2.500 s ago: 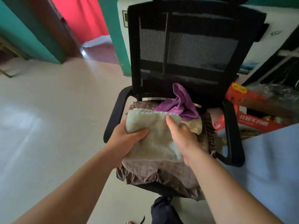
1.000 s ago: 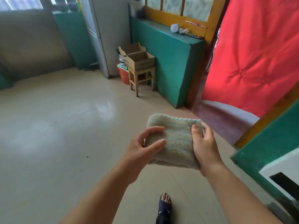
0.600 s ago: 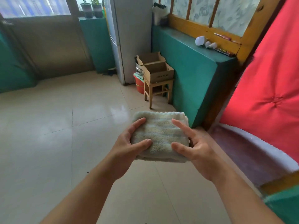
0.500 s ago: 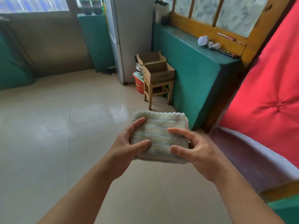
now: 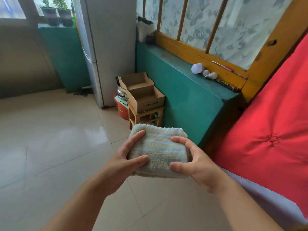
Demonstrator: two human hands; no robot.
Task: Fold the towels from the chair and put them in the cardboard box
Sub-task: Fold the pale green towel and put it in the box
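Note:
A folded pale green-and-cream striped towel [image 5: 158, 149] hangs in the air at chest height, held from both sides. My left hand [image 5: 125, 159] grips its left edge, thumb on top. My right hand [image 5: 190, 160] grips its right edge with curled fingers. Ahead stands the open cardboard box [image 5: 143, 95] on a small wooden stool [image 5: 146, 116], with its inside looking bare. The chair is out of view.
A grey fridge [image 5: 106, 47] stands left of the box. A red bucket [image 5: 121, 109] with a metal pot sits behind the stool. A green ledge [image 5: 183, 90] carries light bulbs [image 5: 197, 68]. A red curtain [image 5: 270, 122] hangs at the right. Tiled floor [image 5: 50, 147] stretches to the left.
I turned away from the chair with the folded towel and have come closer to the box. My right hand's fingers have curled more tightly round the towel's right edge.

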